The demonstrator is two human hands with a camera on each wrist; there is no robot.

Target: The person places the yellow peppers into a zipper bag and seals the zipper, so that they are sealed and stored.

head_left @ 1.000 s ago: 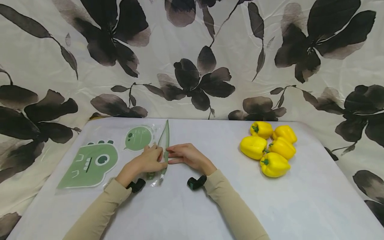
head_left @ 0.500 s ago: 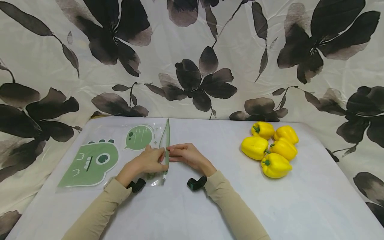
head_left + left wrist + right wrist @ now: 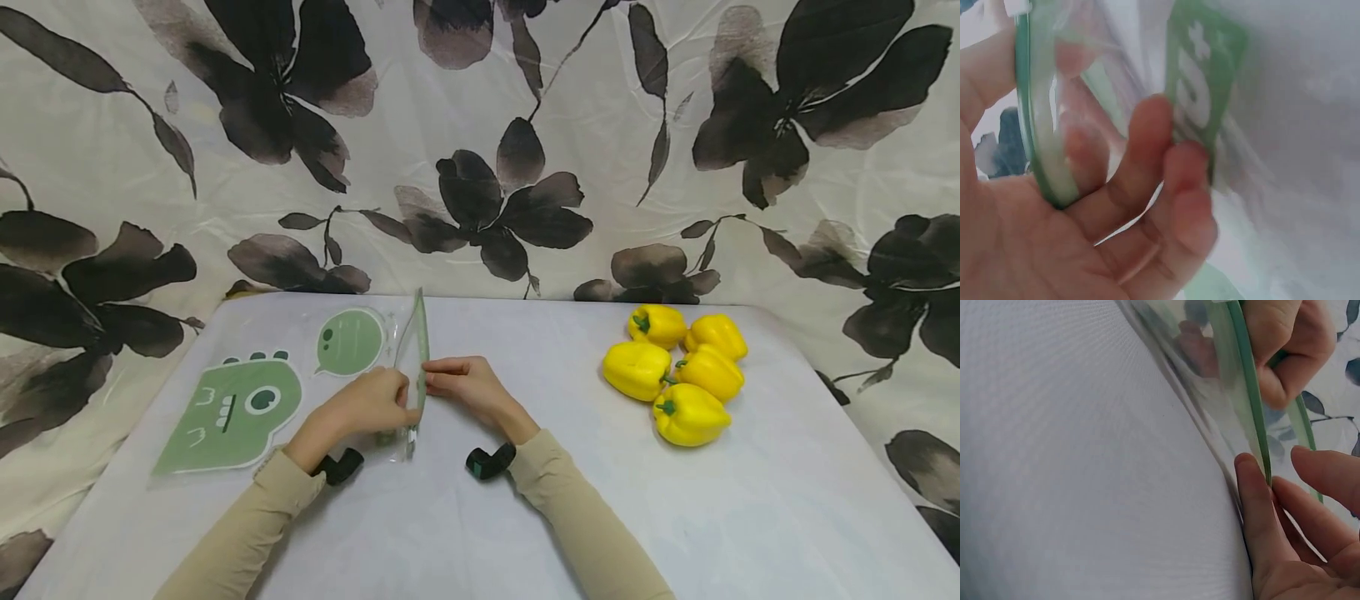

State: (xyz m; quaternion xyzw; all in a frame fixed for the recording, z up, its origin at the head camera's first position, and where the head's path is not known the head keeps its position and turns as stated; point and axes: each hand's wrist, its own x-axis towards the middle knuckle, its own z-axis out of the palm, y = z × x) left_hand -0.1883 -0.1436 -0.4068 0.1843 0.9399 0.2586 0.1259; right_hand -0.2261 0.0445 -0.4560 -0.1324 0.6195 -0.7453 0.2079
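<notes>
A clear plastic zip bag (image 3: pixel 232 412) with green cartoon prints lies on the left half of the table, its green-edged mouth (image 3: pixel 423 329) raised and parted. My left hand (image 3: pixel 369 404) grips the near part of this mouth; in the left wrist view, the green rim (image 3: pixel 1025 119) passes between thumb and curled fingers (image 3: pixel 1191 206). From the right, my right hand (image 3: pixel 472 385) holds the same edge by its fingertips. Seen from the right wrist, the green rim (image 3: pixel 1259 419) runs down between the right fingers (image 3: pixel 1257 500), with the thumb apart from it.
Several yellow bell peppers (image 3: pixel 635 371) are grouped on the right side of the white-covered table (image 3: pixel 787 500). Behind the table hangs a white cloth (image 3: pixel 420 108) with dark flowers.
The bag's mouth is lifted slightly higher and the bag has shifted a little to the right. My right fingertips have moved slightly up along its edge. The peppers stay put.
</notes>
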